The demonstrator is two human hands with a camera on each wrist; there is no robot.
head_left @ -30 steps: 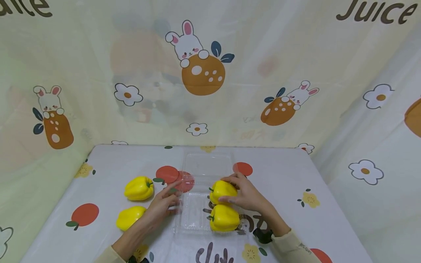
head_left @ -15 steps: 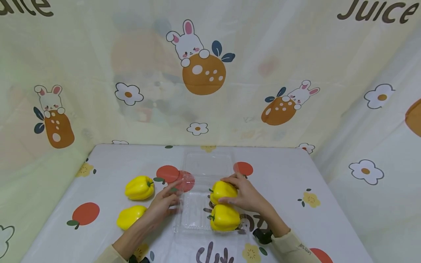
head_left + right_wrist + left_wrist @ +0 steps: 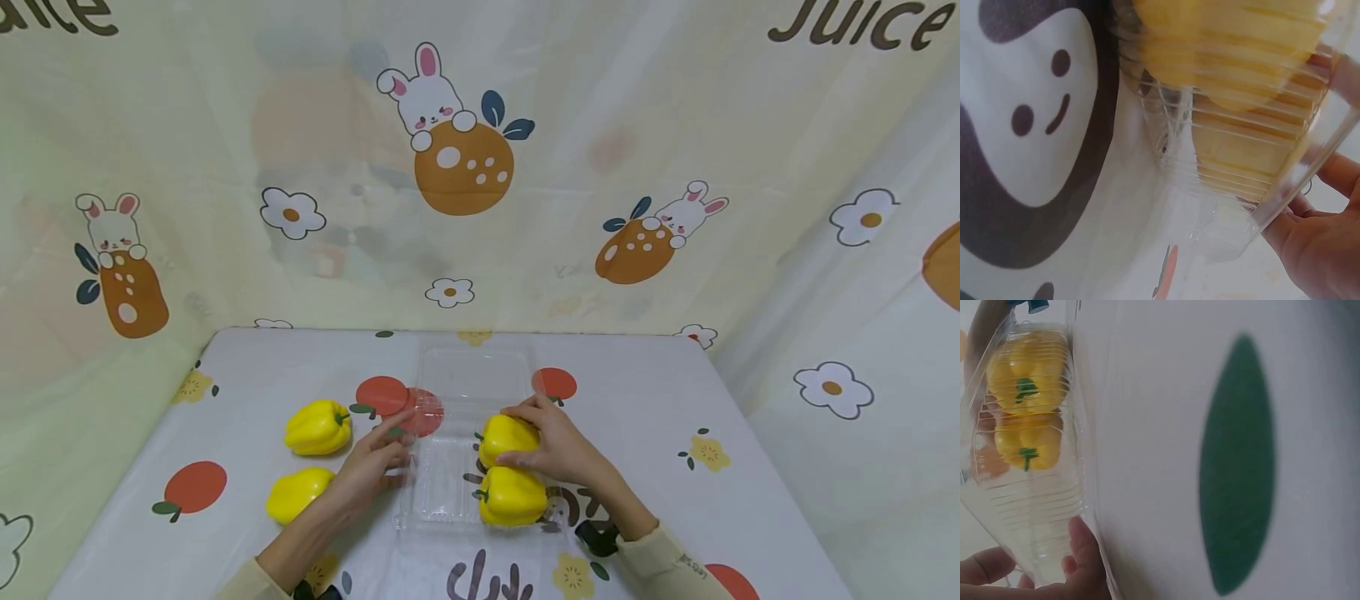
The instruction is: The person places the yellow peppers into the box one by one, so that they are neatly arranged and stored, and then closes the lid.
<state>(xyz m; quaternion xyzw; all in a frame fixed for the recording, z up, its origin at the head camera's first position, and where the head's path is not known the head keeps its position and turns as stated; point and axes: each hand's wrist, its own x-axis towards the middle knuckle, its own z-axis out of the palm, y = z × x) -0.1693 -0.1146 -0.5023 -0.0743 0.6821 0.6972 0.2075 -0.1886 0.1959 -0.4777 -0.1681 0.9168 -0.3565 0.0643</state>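
Note:
A clear plastic clamshell container (image 3: 442, 500) lies unfolded on the table, its lid (image 3: 474, 375) laid back away from the person. Two yellow bell peppers sit side by side in its right half, the far one (image 3: 506, 440) and the near one (image 3: 513, 497), green stems pointing left. My right hand (image 3: 558, 442) grips the far pepper, thumb on its near side and fingers over its far side. Along the container's left side my left hand (image 3: 371, 467) rests with index finger extended and fingertips at the wall. In the left wrist view both peppers show through the ribbed plastic.
Left of the left hand lie two more yellow bell peppers, a far one (image 3: 318, 428) and a near one (image 3: 298, 495) partly hidden by the left forearm. A printed cloth (image 3: 637, 400) covers the table. Curtains (image 3: 315, 150) with rabbits and fruit close off the back and sides.

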